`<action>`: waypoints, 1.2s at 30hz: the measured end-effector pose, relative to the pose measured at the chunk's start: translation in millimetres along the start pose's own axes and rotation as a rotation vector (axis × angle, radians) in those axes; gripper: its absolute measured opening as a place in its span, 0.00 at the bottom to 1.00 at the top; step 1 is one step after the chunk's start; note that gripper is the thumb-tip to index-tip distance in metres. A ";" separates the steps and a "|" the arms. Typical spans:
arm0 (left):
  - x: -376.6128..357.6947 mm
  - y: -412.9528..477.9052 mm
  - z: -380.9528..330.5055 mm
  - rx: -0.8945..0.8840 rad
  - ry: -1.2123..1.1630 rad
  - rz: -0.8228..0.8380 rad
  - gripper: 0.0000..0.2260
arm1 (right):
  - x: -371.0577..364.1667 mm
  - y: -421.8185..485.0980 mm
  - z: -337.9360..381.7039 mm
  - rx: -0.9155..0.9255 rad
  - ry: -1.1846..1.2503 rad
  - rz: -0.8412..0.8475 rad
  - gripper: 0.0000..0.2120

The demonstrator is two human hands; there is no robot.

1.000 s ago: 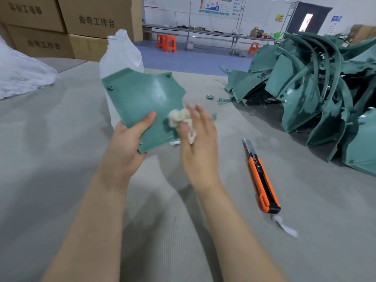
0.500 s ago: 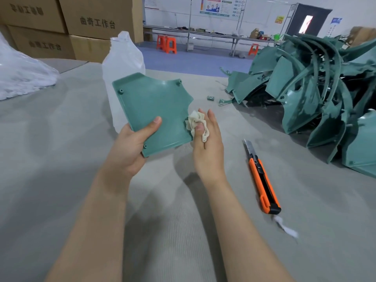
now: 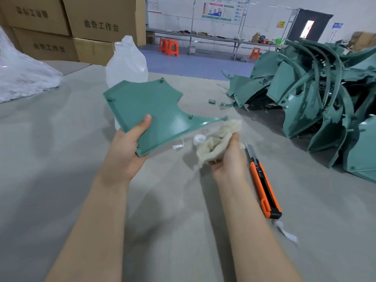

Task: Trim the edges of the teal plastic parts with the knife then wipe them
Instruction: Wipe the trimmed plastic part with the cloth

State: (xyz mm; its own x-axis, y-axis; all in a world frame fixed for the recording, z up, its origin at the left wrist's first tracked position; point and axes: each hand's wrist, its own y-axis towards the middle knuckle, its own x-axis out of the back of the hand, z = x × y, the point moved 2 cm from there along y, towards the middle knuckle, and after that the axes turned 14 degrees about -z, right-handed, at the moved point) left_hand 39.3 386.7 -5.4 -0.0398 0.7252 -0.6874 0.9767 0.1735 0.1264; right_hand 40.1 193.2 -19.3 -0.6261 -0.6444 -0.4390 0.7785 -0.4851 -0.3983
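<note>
My left hand grips a flat teal plastic part by its near corner, thumb on top, and holds it tilted above the grey table. My right hand holds a crumpled off-white cloth just right of the part's pointed tip, apart from it. An orange utility knife with its blade out lies on the table beside my right wrist. A big heap of teal plastic parts fills the right side.
A white translucent bottle stands behind the held part, with a small white cap and paper scraps on the table. A clear plastic bag lies far left. Cardboard boxes are stacked behind.
My right hand has drawn the cloth off the part's right edge and turned palm up. My left hand has tilted the part flatter, so its pointed tip now shows.
</note>
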 end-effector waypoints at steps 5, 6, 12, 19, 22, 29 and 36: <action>-5.4 -4.8 6.9 0.018 0.155 0.014 0.14 | -21.2 -27.7 -13.5 -0.336 0.227 0.444 0.22; -5.8 -5.5 6.9 0.017 0.165 0.017 0.14 | -21.9 -29.6 -13.5 -0.332 0.216 0.480 0.21; -14.8 -11.3 11.6 0.045 0.241 0.057 0.15 | -19.0 -25.9 -7.4 -0.198 0.220 0.372 0.18; -12.5 -15.4 1.9 0.028 0.269 0.114 0.15 | -12.4 -11.7 0.4 -0.149 0.250 0.314 0.20; -1.5 -15.1 -9.4 -0.003 0.215 0.075 0.13 | 0.5 5.9 15.1 -0.132 0.274 0.259 0.17; -2.1 -10.9 -14.7 0.027 0.166 -0.015 0.16 | 12.9 13.1 22.2 -0.209 0.471 0.366 0.14; 1.5 -6.8 -15.0 0.056 0.157 -0.123 0.09 | 10.3 6.8 23.4 -0.256 0.549 0.491 0.30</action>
State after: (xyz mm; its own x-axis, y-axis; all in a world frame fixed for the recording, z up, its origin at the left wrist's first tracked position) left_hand 29.4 396.5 3.4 -0.1876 0.7965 -0.5748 0.9725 0.2327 0.0051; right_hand 40.0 169.5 -7.7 -0.1957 -0.3328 -0.9225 0.9797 -0.0254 -0.1987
